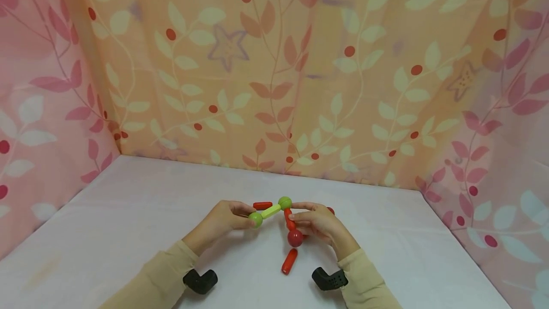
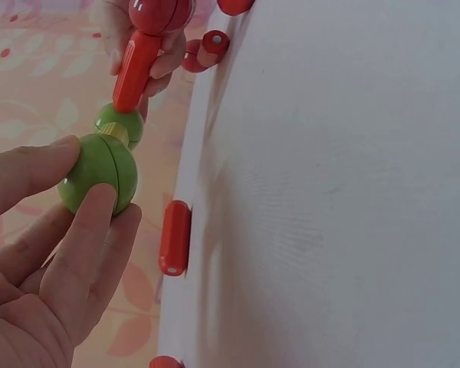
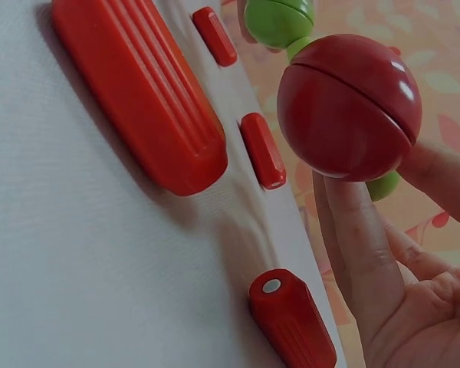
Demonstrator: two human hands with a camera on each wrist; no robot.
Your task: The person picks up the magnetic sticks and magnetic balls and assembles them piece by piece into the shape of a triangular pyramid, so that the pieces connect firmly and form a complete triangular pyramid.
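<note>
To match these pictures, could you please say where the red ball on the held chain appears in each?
Head: red ball below centre, slightly right.
Left wrist: red ball, top edge, left of centre.
Right wrist: red ball, upper right.
Shared landmark: green ball in left hand.

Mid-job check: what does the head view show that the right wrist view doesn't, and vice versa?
Only the head view: the left hand in full, both beige fabric sleeves, the black angled pieces at the wrists, and the slim red rod leading from the glossy red ball to the far green one.

Only the right wrist view: clear lengthwise grooves on the nearest loose red rod.

Both: the right hand, that red ball, two round green balls, some yellow-green stick, white tabletop cloth and leaf-printed fabric backdrop.
</note>
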